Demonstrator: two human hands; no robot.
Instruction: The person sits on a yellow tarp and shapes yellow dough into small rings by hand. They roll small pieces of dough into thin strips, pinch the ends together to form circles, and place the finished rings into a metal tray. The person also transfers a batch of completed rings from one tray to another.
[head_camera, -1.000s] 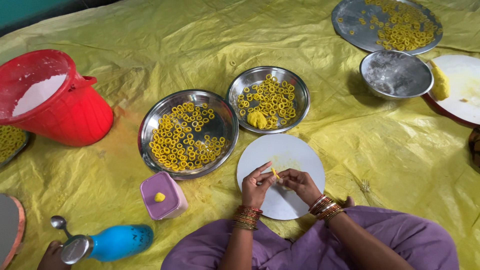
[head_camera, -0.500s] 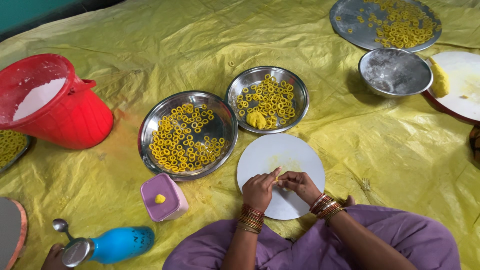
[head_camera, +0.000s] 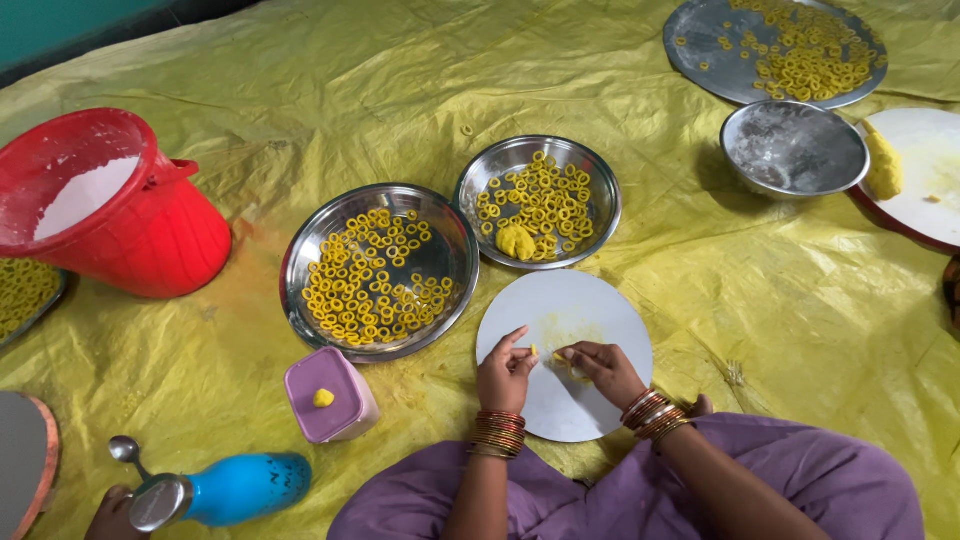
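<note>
Near the front edge of the yellow sheet (head_camera: 760, 300) lies a round white board (head_camera: 590, 310), and I have both hands over it. My left hand (head_camera: 503, 372) pinches a small bit of yellow dough (head_camera: 533, 351) between thumb and fingertip, fingers narrow. My right hand (head_camera: 603, 368) presses curled fingers onto another dough piece (head_camera: 560, 357) on the board. Just beyond the board stand two steel plates of yellow rings: the larger plate (head_camera: 300, 250) to the left, the smaller plate (head_camera: 610, 190) holding a dough lump (head_camera: 516, 241) too. A lilac box (head_camera: 335, 415) sits left of my hands.
</note>
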